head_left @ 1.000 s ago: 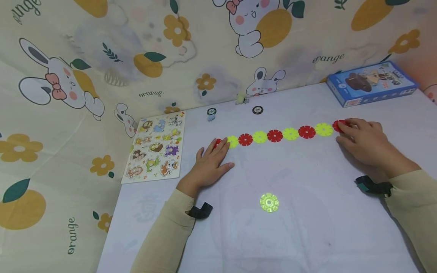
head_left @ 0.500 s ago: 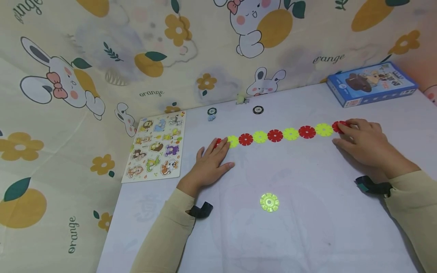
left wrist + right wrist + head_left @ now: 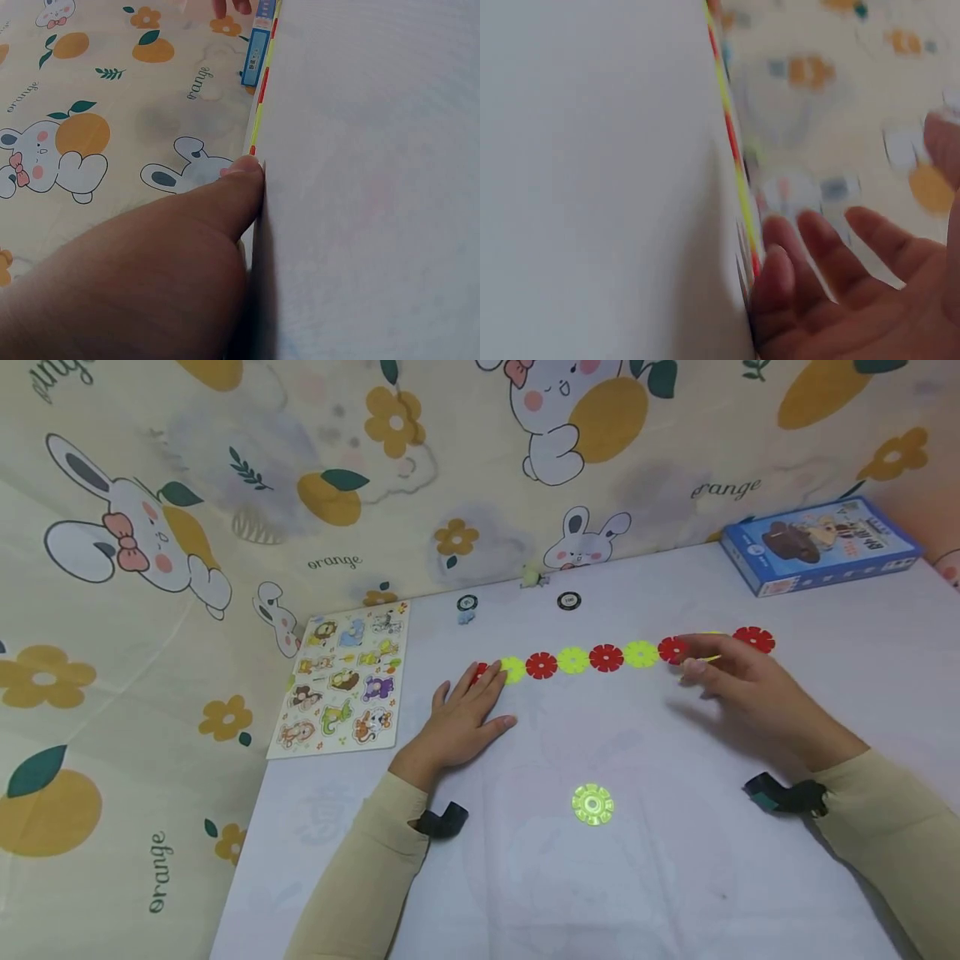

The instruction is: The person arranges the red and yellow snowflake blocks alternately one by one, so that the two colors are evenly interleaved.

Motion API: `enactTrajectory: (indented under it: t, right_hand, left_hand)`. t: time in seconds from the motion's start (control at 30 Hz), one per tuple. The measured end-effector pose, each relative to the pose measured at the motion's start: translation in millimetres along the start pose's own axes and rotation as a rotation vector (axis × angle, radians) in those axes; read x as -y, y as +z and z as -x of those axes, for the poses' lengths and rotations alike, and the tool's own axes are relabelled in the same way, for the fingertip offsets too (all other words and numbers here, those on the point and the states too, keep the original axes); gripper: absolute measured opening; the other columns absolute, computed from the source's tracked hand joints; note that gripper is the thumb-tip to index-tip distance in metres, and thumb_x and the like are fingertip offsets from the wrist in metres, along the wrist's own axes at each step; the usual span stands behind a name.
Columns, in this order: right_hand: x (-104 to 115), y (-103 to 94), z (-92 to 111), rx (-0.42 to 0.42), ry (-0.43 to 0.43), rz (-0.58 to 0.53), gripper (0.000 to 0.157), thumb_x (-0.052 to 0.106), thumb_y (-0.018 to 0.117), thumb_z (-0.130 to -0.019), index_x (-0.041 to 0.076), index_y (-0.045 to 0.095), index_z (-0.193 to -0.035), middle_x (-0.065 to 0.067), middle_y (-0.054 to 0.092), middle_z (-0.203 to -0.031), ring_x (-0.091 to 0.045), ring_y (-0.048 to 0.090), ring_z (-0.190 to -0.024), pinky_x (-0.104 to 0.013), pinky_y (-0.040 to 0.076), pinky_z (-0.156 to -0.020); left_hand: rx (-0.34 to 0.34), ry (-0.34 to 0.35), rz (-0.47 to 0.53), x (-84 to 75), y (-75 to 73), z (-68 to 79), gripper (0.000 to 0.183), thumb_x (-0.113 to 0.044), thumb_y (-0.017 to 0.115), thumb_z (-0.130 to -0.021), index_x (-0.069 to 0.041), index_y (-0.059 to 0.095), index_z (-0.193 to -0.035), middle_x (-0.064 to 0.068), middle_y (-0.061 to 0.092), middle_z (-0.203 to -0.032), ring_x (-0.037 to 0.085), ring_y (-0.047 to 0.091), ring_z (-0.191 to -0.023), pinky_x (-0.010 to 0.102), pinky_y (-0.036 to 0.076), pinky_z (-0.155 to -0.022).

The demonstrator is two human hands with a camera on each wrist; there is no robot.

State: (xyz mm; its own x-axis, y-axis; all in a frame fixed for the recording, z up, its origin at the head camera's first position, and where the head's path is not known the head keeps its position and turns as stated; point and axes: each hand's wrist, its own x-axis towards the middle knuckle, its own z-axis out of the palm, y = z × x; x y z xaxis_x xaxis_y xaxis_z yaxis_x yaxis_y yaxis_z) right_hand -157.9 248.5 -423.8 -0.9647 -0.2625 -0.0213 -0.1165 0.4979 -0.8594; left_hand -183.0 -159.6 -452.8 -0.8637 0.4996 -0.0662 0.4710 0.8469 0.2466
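A row of red and yellow-green flower-shaped discs [image 3: 606,657] runs across the white table, colours alternating. My left hand [image 3: 461,727] lies flat at the row's left end, its fingertips on a red disc [image 3: 480,672] and the yellow-green one [image 3: 513,670] beside it. Above the right part of the row hovers my right hand [image 3: 757,693], fingers relaxed and holding nothing; it partly covers a yellow-green disc. Beyond it, the red disc [image 3: 753,640] at the right end is uncovered. A single yellow-green disc [image 3: 593,804] lies nearer me. The right wrist view shows the right hand's spread fingers [image 3: 829,247].
An animal picture board [image 3: 341,681] lies at the left. Along the back are two dark round chips [image 3: 569,601], a small blue figure [image 3: 467,617] and a pale green figure [image 3: 534,577]. A blue box [image 3: 821,545] stands at the back right, by the patterned cloth.
My right hand has let go of the red disc at the row's right end and moved left above the row. The left hand has stayed in place.
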Motion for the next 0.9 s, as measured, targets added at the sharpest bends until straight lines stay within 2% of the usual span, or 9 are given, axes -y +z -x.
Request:
enactTrajectory:
  t: [0.1, 0.17, 0.27, 0.37, 0.5, 0.6, 0.67, 0.77, 0.9]
  right_hand:
    - [13, 26.3, 1, 0.169, -0.141, -0.111, 0.056, 0.016, 0.059, -0.095, 0.020, 0.036, -0.146, -0.007, 0.052, -0.130, -0.026, 0.056, -0.109, -0.031, 0.051, -0.080]
    - [21, 43.1, 3, 0.291, -0.212, -0.153, 0.063, 0.010, 0.061, -0.092, 0.017, 0.033, -0.148, -0.009, 0.051, -0.132, -0.028, 0.054, -0.113, -0.036, 0.050, -0.084]
    - [33, 65.0, 11, 0.436, -0.233, -0.151, 0.069, 0.016, 0.069, -0.087, 0.019, 0.035, -0.147, -0.004, 0.049, -0.135, -0.025, 0.047, -0.119, -0.039, 0.046, -0.092]
    - [41, 81.6, 19, 0.497, -0.235, -0.038, 0.068, 0.032, 0.077, -0.081, 0.024, 0.046, -0.141, 0.006, 0.049, -0.133, -0.017, 0.042, -0.123, -0.039, 0.042, -0.097]
    - [48, 93.9, 26, 0.481, -0.259, 0.186, 0.056, 0.045, 0.081, -0.073, 0.033, 0.060, -0.124, 0.017, 0.048, -0.123, -0.008, 0.038, -0.119, -0.033, 0.044, -0.094]
    - [51, 97.5, 28, 0.464, -0.244, 0.270, 0.047, 0.043, 0.082, -0.072, 0.037, 0.061, -0.113, 0.019, 0.048, -0.114, -0.007, 0.038, -0.113, -0.029, 0.047, -0.087]
    - [52, 97.4, 28, 0.467, -0.183, 0.228, 0.040, 0.038, 0.083, -0.073, 0.038, 0.060, -0.105, 0.018, 0.052, -0.109, -0.008, 0.043, -0.109, -0.027, 0.048, -0.084]
    - [49, 90.1, 26, 0.439, -0.112, 0.101, 0.031, 0.031, 0.080, -0.078, 0.034, 0.059, -0.101, 0.013, 0.059, -0.102, -0.013, 0.053, -0.100, -0.028, 0.050, -0.081]
    - [35, 65.8, 15, 0.264, -0.083, -0.005, 0.025, 0.029, 0.075, -0.084, 0.026, 0.062, -0.105, 0.004, 0.062, -0.098, -0.020, 0.058, -0.090, -0.031, 0.053, -0.072]
  left_hand:
    - [0.001, -0.001, 0.001, -0.3, -0.8, -0.3, 0.076, -0.065, 0.036, -0.093, -0.027, 0.012, -0.155, -0.012, 0.002, -0.159, 0.020, -0.005, -0.144, 0.058, 0.001, -0.108]
    - [0.001, -0.003, -0.004, -0.2, -0.7, -0.9, 0.076, -0.066, 0.035, -0.093, -0.027, 0.012, -0.155, -0.012, 0.002, -0.159, 0.020, -0.005, -0.144, 0.058, 0.001, -0.108]
    - [-0.001, -0.005, -0.014, 0.8, 0.1, -1.8, 0.076, -0.066, 0.033, -0.093, -0.028, 0.011, -0.155, -0.013, 0.001, -0.159, 0.019, -0.006, -0.144, 0.058, 0.001, -0.108]
    - [0.002, -0.004, -0.013, 1.8, 1.2, -2.8, 0.076, -0.066, 0.034, -0.093, -0.028, 0.010, -0.155, -0.013, -0.001, -0.159, 0.018, -0.008, -0.144, 0.058, -0.001, -0.108]
    - [0.003, -0.004, -0.010, 1.8, 1.5, -2.6, 0.077, -0.066, 0.035, -0.093, -0.028, 0.010, -0.155, -0.013, 0.000, -0.159, 0.019, -0.007, -0.144, 0.058, 0.000, -0.108]
    - [0.000, -0.006, -0.011, 1.1, 1.2, -1.6, 0.077, -0.066, 0.034, -0.093, -0.027, 0.012, -0.155, -0.012, 0.001, -0.159, 0.020, -0.005, -0.144, 0.058, 0.001, -0.108]
    - [-0.001, -0.008, -0.009, 1.0, 1.5, -1.5, 0.076, -0.065, 0.035, -0.093, -0.026, 0.012, -0.155, -0.012, 0.002, -0.159, 0.020, -0.004, -0.144, 0.058, 0.001, -0.108]
    - [-0.003, -0.006, -0.007, 0.3, 0.8, -0.8, 0.076, -0.064, 0.036, -0.093, -0.025, 0.013, -0.155, -0.011, 0.003, -0.159, 0.020, -0.004, -0.144, 0.059, 0.002, -0.108]
    - [-0.005, -0.004, -0.001, -0.7, -0.6, -0.2, 0.076, -0.064, 0.036, -0.093, -0.025, 0.014, -0.155, -0.011, 0.003, -0.159, 0.020, -0.004, -0.144, 0.059, 0.002, -0.108]
